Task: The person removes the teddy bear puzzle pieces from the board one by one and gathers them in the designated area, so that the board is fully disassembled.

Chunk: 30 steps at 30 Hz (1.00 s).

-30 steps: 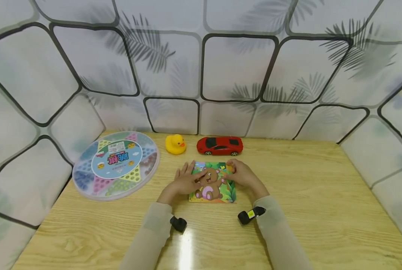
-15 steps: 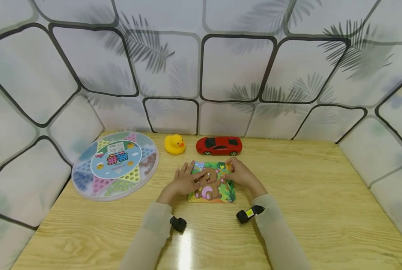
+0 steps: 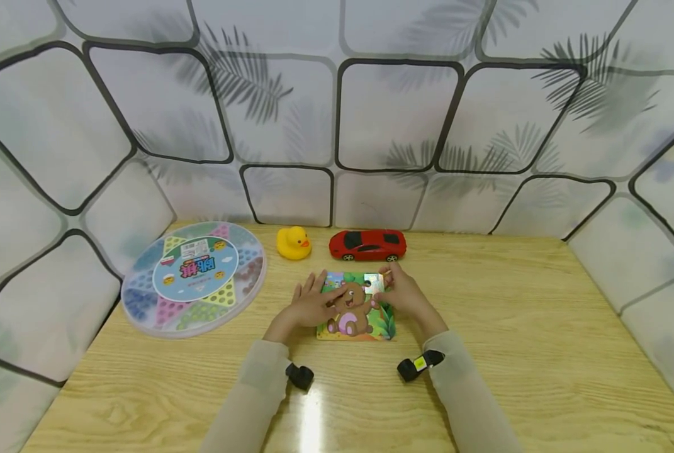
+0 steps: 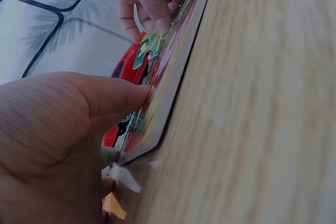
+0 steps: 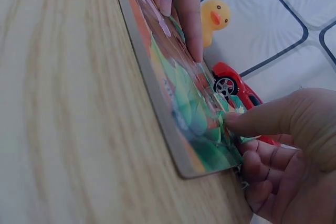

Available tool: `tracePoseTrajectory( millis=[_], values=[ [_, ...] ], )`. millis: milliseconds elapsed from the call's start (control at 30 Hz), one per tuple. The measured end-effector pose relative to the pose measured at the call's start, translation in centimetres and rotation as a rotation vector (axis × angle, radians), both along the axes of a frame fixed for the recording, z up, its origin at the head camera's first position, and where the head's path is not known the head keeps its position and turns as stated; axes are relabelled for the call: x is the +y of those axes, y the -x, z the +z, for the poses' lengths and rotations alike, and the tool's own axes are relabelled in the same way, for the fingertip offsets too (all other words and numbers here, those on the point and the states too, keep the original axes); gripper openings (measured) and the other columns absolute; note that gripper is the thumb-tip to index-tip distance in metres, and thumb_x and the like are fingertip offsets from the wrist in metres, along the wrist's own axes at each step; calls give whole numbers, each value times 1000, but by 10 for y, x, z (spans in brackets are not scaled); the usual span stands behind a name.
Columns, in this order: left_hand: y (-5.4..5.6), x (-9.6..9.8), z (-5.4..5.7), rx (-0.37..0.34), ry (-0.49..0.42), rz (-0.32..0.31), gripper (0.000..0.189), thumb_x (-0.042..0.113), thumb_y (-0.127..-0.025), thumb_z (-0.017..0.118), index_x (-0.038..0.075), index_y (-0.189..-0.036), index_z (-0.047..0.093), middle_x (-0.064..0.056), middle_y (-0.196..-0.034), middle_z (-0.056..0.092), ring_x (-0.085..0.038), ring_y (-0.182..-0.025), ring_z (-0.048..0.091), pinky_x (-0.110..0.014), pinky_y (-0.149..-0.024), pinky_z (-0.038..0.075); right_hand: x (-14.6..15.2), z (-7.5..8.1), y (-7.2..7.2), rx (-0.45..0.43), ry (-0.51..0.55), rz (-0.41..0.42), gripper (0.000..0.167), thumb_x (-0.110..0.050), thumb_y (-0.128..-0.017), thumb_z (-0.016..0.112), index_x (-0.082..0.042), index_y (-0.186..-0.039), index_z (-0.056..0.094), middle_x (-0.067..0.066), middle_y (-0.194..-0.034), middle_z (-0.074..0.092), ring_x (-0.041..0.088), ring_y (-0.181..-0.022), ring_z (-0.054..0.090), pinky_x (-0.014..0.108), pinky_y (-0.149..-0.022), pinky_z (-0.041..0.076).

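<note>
A bear jigsaw puzzle (image 3: 349,327) lies flat on the wooden table in the head view. My left hand (image 3: 308,308) rests over its left side, thumb on the picture and the other fingers spread past the left edge. At the top right corner, my right hand (image 3: 409,294) pinches a puzzle piece (image 4: 145,51) between thumb and fingers. That green piece is tilted up from the board in the left wrist view. A pale, shiny patch of the board shows beside the right fingers in the head view, where the hand hides most of the piece.
Behind the puzzle stand a yellow rubber duck (image 3: 294,243) and a red toy car (image 3: 367,245). A round Chinese checkers board (image 3: 252,283) lies to the left. A patterned wall (image 3: 393,113) rises at the back of the table (image 3: 540,352).
The right fingers have lifted the top right puzzle piece, baring a shiny patch of the board. My left hand stays where it was.
</note>
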<state>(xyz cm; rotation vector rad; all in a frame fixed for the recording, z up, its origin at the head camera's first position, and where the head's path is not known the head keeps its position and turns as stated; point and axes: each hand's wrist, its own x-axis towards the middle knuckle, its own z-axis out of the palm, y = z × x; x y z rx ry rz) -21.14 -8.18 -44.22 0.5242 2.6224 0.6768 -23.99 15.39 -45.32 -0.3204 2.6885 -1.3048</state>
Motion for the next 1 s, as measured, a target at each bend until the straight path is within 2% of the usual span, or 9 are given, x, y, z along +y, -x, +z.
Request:
tracePoseTrajectory(
  millis=[233,467,633,867,1000],
  values=[
    [-1,-1,-1,-13,-18,7,53,30,-97,50,29,-148,34,-16,-158,-5,-39,-142,-9,-59,-110,-5,3,-3,3,-42,128,-71,30,0,-85,65,0,-112,54,7,-79,59,14,-66,48,26,-59,40],
    [0,-1,-3,-12,-10,0,53,31,-98,50,30,-148,33,-16,-158,-5,-39,-142,-8,-59,-110,-4,7,-4,4,-102,238,-160,32,-3,-86,66,0,-116,56,5,-82,59,11,-75,52,24,-66,43],
    [1,0,-1,-10,-4,-4,53,31,-98,49,30,-148,33,-16,-158,-5,-39,-142,-8,-60,-110,-4,18,-5,5,-126,303,-216,35,-7,-87,66,-1,-120,55,3,-83,59,10,-72,52,22,-63,42],
    [0,0,0,-5,-2,-4,52,31,-98,49,30,-148,34,-16,-158,-4,-40,-142,-8,-60,-110,-3,47,-5,11,-143,328,-293,38,-9,-89,65,0,-124,52,-7,-77,56,4,-60,46,20,-52,37],
    [0,-1,0,-5,-1,0,53,31,-98,50,30,-148,33,-16,-158,-4,-40,-142,-8,-60,-110,-3,60,-4,12,-149,331,-322,38,-9,-89,64,1,-124,52,-8,-77,56,3,-60,46,19,-51,37]
  ],
)
